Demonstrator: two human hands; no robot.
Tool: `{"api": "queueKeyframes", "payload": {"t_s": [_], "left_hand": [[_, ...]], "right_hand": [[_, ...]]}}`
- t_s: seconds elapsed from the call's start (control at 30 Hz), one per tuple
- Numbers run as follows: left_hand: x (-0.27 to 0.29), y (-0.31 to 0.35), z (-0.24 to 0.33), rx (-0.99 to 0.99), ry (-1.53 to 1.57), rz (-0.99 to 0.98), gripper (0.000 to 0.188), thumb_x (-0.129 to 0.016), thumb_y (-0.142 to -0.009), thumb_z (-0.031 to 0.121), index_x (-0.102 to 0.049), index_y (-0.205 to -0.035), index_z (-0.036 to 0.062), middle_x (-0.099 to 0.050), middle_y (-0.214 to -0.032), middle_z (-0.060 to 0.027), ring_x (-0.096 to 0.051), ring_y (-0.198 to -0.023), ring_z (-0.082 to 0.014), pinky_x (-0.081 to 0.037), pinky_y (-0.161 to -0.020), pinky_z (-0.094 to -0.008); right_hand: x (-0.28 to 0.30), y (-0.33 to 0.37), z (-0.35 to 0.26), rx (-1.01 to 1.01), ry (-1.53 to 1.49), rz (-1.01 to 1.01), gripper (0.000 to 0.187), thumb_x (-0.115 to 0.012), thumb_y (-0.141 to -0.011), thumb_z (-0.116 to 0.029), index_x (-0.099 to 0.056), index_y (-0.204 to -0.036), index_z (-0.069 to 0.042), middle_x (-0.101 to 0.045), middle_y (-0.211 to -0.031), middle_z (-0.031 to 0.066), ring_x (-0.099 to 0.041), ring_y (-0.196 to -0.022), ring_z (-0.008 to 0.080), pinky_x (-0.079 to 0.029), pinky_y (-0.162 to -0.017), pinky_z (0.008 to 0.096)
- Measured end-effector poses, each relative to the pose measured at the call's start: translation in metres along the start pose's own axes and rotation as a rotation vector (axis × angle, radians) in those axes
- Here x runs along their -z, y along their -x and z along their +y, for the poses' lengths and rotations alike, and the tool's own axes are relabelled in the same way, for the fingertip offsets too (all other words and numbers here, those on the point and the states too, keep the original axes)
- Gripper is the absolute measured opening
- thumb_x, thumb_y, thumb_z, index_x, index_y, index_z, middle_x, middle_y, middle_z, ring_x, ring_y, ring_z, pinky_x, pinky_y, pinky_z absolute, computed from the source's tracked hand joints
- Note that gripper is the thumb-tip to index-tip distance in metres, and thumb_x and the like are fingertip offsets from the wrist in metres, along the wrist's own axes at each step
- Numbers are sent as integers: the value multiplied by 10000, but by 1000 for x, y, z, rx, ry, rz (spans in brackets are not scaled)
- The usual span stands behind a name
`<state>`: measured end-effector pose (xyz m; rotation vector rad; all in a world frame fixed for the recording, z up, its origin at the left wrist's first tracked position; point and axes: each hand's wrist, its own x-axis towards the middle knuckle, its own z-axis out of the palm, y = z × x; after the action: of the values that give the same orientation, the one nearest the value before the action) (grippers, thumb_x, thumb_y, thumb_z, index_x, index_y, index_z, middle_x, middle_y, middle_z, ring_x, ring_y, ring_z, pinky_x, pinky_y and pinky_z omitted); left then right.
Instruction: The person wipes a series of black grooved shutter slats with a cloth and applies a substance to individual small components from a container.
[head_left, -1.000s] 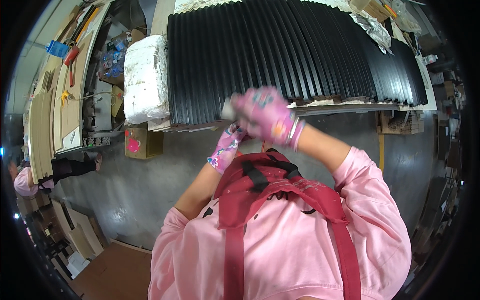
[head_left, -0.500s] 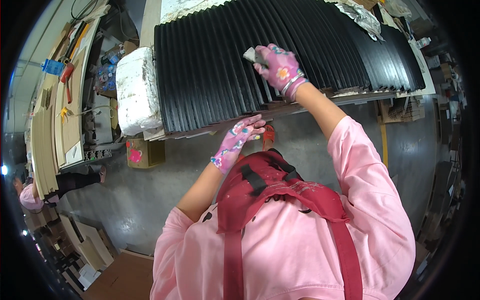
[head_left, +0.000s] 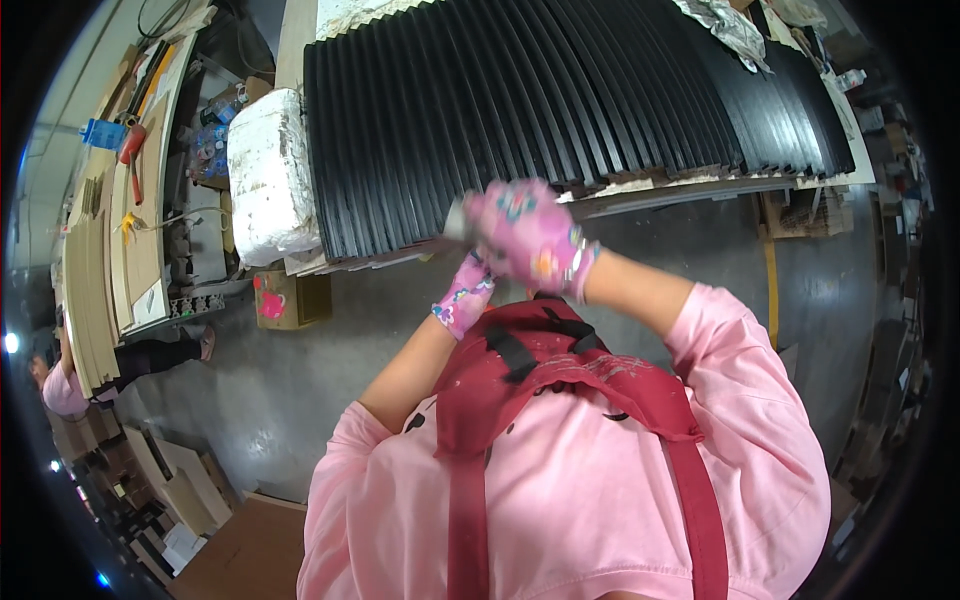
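Note:
A long row of glossy black strips lies side by side across the bench in front of me. At their near ends is my right hand, in a pink flowered glove and smeared by motion. It is closed on a small whitish-grey pad, whose exact kind I cannot make out. My left hand, gloved alike, is just below and left of it, close to the bench's front edge. The right hand covers the left fingers, so whether they hold anything is hidden.
A white wrapped block sits left of the strips. Crumpled silvery wrapping lies on their far right part. Below the bench stands a cardboard box. Further left are a side table with boards and another person.
My right hand has come back toward me and leftward with the pad, from over the strips to their near ends. My left hand has dropped slightly, its fingers now covered.

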<state>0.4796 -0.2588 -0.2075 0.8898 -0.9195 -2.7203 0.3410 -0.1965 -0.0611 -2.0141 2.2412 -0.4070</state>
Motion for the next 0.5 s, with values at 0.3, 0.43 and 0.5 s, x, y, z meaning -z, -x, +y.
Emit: {"api": "queueKeyframes", "payload": {"t_s": [0.3, 0.43, 0.5], "left_hand": [[-37, 14, 19, -41, -256, -352, 512, -525, -1007, 286, -420, -1444, 40, -566, -1331, -94, -583, -1174, -164, -442, -987, -285], [-52, 8, 24, -57, -347, -252, 492, -508, -1015, 300, -445, -1430, 43, -568, -1331, -89, -584, -1168, -147, -443, -982, -283], [-61, 8, 33, -90, -357, -231, 491, -503, -1016, 305, -448, -1427, 42, -570, -1329, -88, -584, -1165, -142, -443, -978, -281]], "right_hand": [[43, -54, 168, -316, -365, 425, 502, -667, -893, -313, -550, -1304, -51, -639, -1212, 184, -639, -1096, 337, -517, -932, 391], [35, -82, 219, -410, 74, 285, 369, -641, -875, -327, -608, -1108, -43, -662, -1072, 184, -664, -1006, 339, -531, -872, 448], [12, -81, 181, -125, 231, 321, 260, -634, -797, -240, -616, -967, -43, -643, -882, 168, -667, -772, 314, -532, -673, 452]]}}
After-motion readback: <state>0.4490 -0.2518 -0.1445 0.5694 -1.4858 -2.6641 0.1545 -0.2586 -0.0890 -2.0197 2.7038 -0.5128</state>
